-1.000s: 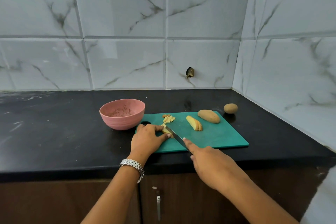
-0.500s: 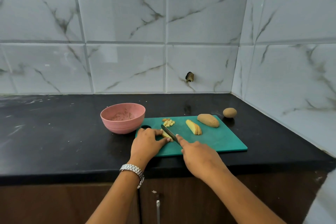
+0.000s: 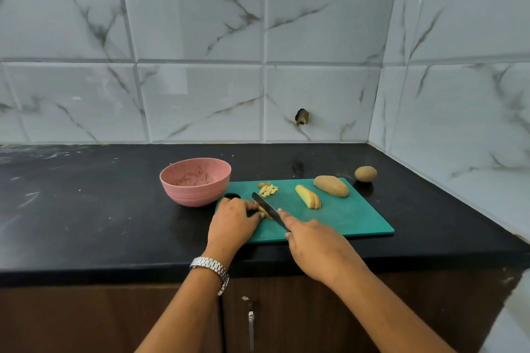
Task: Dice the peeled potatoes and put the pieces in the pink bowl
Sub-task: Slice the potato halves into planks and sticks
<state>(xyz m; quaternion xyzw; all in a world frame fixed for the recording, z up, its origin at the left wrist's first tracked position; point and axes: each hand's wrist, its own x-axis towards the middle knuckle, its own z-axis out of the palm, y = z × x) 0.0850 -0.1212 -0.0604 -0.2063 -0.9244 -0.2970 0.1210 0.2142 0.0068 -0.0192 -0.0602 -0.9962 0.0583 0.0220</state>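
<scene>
Looked like a home kitchen. Had a black counter meeting marble-look wall tiles at its back edge and right corner, with dark wooden cabinet doors under its front edge. Carried a green cutting board, sliced potato and a pink bowl.

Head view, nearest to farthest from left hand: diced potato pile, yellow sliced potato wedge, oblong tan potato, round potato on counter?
1. Diced potato pile, beside left hand.
2. Yellow sliced potato wedge, mid-board.
3. Oblong tan potato, board's back.
4. Round potato, counter, rightmost.
</scene>
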